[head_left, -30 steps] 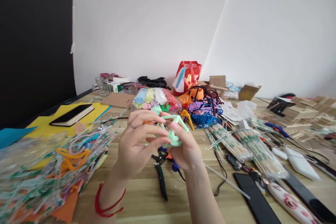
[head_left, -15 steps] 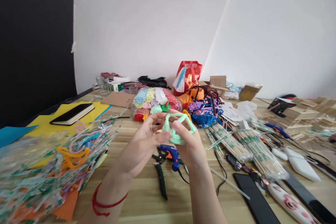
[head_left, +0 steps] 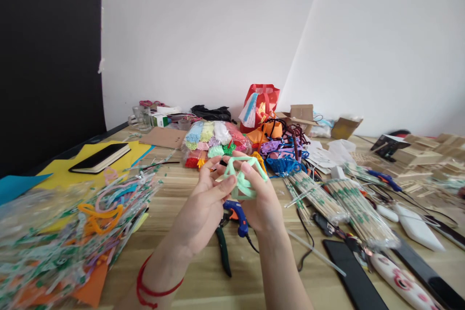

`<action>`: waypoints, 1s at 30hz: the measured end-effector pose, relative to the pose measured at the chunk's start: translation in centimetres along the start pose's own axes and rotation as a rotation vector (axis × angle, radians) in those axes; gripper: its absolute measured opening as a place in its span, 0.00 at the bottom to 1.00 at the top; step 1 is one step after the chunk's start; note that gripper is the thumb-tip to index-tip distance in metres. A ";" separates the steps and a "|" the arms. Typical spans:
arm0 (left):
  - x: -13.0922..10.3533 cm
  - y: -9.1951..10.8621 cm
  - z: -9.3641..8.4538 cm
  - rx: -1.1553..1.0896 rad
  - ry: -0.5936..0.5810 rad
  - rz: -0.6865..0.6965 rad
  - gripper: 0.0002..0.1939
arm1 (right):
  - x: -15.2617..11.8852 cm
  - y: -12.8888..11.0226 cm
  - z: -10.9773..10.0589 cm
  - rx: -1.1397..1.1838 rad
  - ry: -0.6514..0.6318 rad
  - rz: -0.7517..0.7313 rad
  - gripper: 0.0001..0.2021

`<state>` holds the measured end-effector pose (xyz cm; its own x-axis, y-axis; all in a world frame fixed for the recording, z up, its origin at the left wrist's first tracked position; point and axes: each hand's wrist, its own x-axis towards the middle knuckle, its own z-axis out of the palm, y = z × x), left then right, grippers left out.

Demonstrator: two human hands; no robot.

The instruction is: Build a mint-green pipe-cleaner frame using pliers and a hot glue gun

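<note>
A mint-green frame [head_left: 244, 189] bent from fuzzy pipe cleaners is held up above the table between both hands. My left hand [head_left: 199, 213] grips its left side, thumb in front and fingers behind; a small black thing shows near those fingertips, too hidden to name. From the right, my right hand [head_left: 267, 203] holds the frame with the thumb laid across it, its other fingers mostly hidden. Below the hands lie a blue hot glue gun [head_left: 242, 225] and a dark-green-handled cutting tool [head_left: 223, 252], its head partly covered by my left hand.
A clear bag of colourful pipe cleaners [head_left: 218, 138] lies behind the hands, near a red gift bag [head_left: 261, 106]. Wrapped stick bundles [head_left: 358, 213] and a black phone [head_left: 354, 273] are on the right. Plastic wrappers [head_left: 72, 242] and a black notebook [head_left: 100, 157] lie left.
The green frame has tilted and shifted slightly left in my hands. My left wrist has moved a little right, and its hand covers more of the cutting tool's head.
</note>
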<state>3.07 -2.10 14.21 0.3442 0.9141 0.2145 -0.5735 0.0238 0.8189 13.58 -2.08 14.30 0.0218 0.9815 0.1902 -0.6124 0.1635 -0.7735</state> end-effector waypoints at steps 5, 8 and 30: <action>0.3 -0.2 -0.5 0.150 0.049 0.110 0.24 | 0.1 -0.1 0.1 -0.139 0.097 -0.052 0.23; 0.6 -0.1 -1.4 0.346 0.154 0.298 0.18 | 0.1 -0.4 0.1 -0.325 0.244 -0.241 0.26; 1.2 0.1 -2.3 0.777 0.309 0.640 0.06 | -2.1 -1.0 0.5 -0.803 0.111 -0.192 0.13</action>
<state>1.73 -0.05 13.35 -0.1222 0.7304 0.6720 0.0906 -0.6660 0.7404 13.72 -4.38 15.02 0.1722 0.9264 0.3349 0.1591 0.3094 -0.9375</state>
